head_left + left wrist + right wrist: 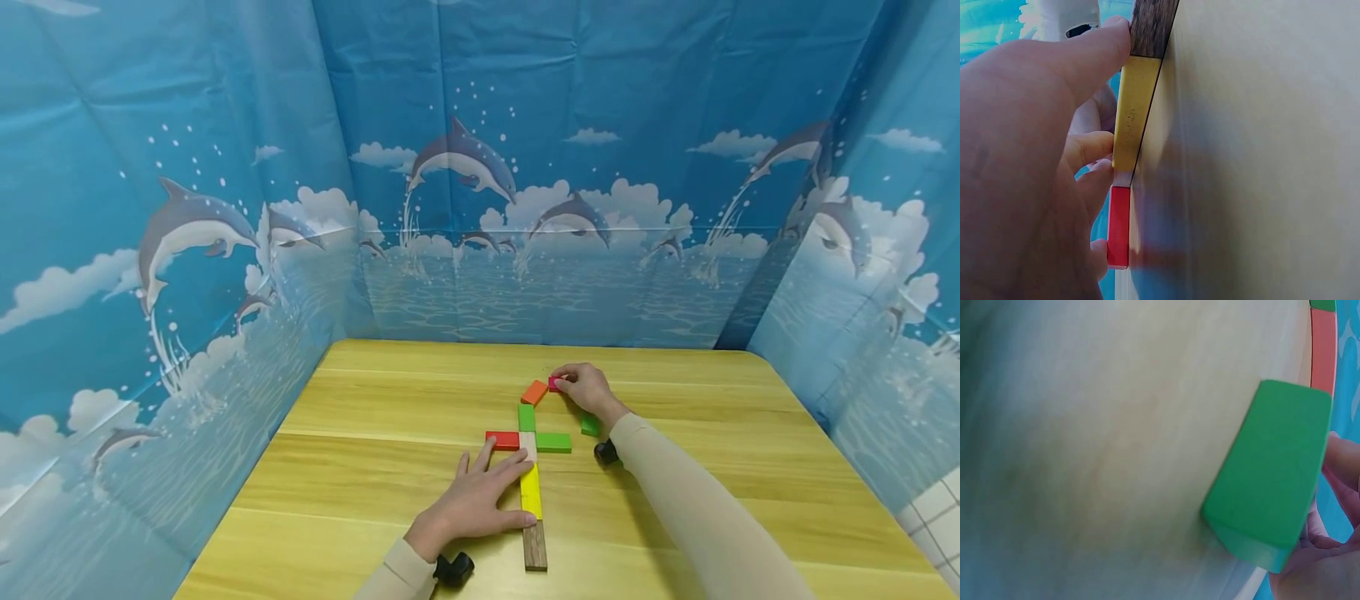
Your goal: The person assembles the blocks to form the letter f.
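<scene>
Flat wooden blocks lie in a cross shape with a curved top. My left hand (480, 500) spreads over it, fingertips on the red block (502, 440) and the pale block (528, 445). Its thumb touches where the yellow block (531, 493) meets the dark brown block (535, 547). A green block (555, 442) forms the right arm; another green block (527, 417) leads up to a tilted orange block (535, 392). Beside that, my right hand (588, 390) pinches a pink block (553, 384), partly covered by the fingers.
A loose green block (1266, 475) lies on the table near my right wrist. The yellow wood-grain table (360, 408) reaches back to a blue dolphin-print curtain (450, 283), which also hangs at both sides. Dark devices sit at both wrists.
</scene>
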